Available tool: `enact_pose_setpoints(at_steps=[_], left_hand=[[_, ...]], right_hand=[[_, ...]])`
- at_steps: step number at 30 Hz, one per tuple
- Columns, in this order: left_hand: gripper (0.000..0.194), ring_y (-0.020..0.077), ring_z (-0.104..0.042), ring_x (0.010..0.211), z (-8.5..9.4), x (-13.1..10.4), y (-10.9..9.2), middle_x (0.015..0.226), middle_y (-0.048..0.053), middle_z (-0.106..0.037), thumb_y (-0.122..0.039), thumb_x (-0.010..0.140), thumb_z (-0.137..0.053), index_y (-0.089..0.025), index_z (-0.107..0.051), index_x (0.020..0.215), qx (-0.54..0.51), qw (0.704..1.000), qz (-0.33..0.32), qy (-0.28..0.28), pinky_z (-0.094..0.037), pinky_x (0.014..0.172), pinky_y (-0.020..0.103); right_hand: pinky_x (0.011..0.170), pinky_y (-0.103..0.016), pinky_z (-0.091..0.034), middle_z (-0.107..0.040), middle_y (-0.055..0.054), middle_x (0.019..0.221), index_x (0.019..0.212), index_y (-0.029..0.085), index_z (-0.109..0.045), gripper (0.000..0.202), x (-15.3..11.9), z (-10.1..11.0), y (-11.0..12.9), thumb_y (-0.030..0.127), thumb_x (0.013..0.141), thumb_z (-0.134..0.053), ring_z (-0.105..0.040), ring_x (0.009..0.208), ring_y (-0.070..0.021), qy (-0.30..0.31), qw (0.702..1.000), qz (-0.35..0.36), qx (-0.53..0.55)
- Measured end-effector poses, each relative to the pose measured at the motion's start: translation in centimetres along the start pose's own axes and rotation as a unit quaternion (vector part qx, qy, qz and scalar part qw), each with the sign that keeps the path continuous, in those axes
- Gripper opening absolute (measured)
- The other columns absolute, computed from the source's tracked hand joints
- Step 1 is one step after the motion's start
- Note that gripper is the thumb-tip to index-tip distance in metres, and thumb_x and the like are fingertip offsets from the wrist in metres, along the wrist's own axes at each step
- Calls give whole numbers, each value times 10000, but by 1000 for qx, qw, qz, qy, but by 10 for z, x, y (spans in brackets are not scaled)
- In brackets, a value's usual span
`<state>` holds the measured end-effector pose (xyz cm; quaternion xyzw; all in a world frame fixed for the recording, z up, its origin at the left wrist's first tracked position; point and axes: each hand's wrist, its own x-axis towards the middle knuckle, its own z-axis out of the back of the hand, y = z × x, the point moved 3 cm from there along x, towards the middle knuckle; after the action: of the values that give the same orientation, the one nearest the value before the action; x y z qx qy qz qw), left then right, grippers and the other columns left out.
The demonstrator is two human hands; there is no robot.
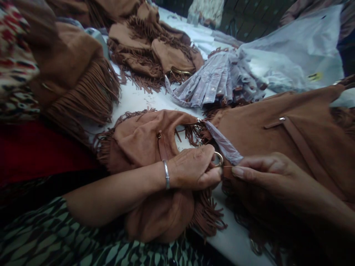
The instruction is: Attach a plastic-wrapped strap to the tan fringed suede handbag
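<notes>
Left hand (194,168) pinches the gold metal ring (218,159), steadying it. Right hand (266,171) grips the tan suede strap end (227,170) at the ring. Tan fringed suede bag (144,144) lies near the white tabletop's (133,99) front edge.

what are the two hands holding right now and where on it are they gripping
Both pinch the brown fringed bag at its strap end: the left hand at the metal ring, the right hand on the strap tab beside it.
</notes>
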<state>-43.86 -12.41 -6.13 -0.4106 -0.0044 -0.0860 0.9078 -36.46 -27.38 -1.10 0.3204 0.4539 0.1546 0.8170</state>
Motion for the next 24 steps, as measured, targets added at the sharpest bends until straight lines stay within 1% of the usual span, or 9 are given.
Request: enact_pose_setpoints(at_steps=[3, 7, 11, 13, 16, 17, 19, 22, 24], left_hand=[[261, 198, -597, 785, -1, 0, -1, 864, 62, -590, -364, 836, -396, -147, -443, 974, 5, 1000, -4, 5, -492, 700, 330], [217, 194, -599, 749, -3, 0, -2, 847, 60, -603, -329, 828, -400, -150, -443, 942, 48, 999, 0, 4, -481, 667, 316], [216, 204, -614, 694, -3, 1, -1, 784, 42, -623, -378, 826, -430, -167, -432, 874, 77, 997, 18, -5, -457, 597, 298], [239, 213, -624, 685, -2, 3, -2, 761, 37, -633, -410, 836, -424, -173, -435, 857, 91, 995, 33, -9, -453, 585, 299], [274, 228, -633, 689, 1, 6, -5, 759, 52, -643, -435, 849, -394, -171, -468, 832, 149, 987, 54, -18, -463, 597, 317], [295, 234, -634, 691, 3, 7, -6, 757, 58, -645, -449, 848, -389, -171, -484, 820, 170, 984, 61, -10, -468, 601, 324], [324, 243, -635, 694, 5, 10, -8, 755, 72, -652, -460, 837, -385, -169, -523, 797, 205, 976, 75, 19, -475, 603, 334], [331, 251, -642, 702, 12, 16, -11, 775, 92, -667, -415, 821, -372, -168, -585, 762, 253, 961, 89, 62, -479, 593, 335], [352, 265, -649, 723, 18, 20, -15, 788, 109, -675, -398, 812, -368, -165, -624, 749, 288, 950, 89, 83, -483, 599, 343]], right_hand=[[425, -216, -216, -379, 24, 496, 566, 133, -547, 516, 3, 0, 1, 637, 603, -647, -305, 456, -69, 42, 998, 17, -34], [422, -215, -187, -354, 43, 484, 582, 132, -570, 487, 3, -1, 1, 610, 606, -664, -267, 452, -59, 48, 998, 28, -35], [436, -218, -221, -398, 36, 500, 628, 120, -589, 475, 2, -2, -2, 591, 668, -636, -300, 455, -59, 52, 998, 27, -16], [429, -211, -236, -426, 28, 505, 635, 116, -593, 473, 3, 1, -4, 584, 652, -656, -332, 451, -62, 40, 999, 25, -2], [400, -187, -235, -450, 30, 497, 628, 126, -583, 463, 6, 9, -8, 565, 578, -720, -364, 431, -61, -23, 997, 20, 72], [388, -178, -223, -440, 37, 484, 631, 131, -581, 452, 7, 12, -9, 551, 569, -734, -354, 416, -55, -45, 993, 18, 104], [365, -166, -187, -410, 56, 458, 667, 138, -592, 416, 9, 17, -13, 519, 589, -740, -314, 381, -39, -70, 985, 16, 158], [357, -158, -178, -415, 56, 459, 718, 132, -622, 385, 11, 19, -17, 485, 619, -740, -304, 370, -29, -64, 982, 26, 174], [351, -158, -167, -408, 57, 449, 701, 131, -616, 372, 11, 19, -18, 478, 635, -734, -293, 361, -25, -61, 982, 37, 173]])
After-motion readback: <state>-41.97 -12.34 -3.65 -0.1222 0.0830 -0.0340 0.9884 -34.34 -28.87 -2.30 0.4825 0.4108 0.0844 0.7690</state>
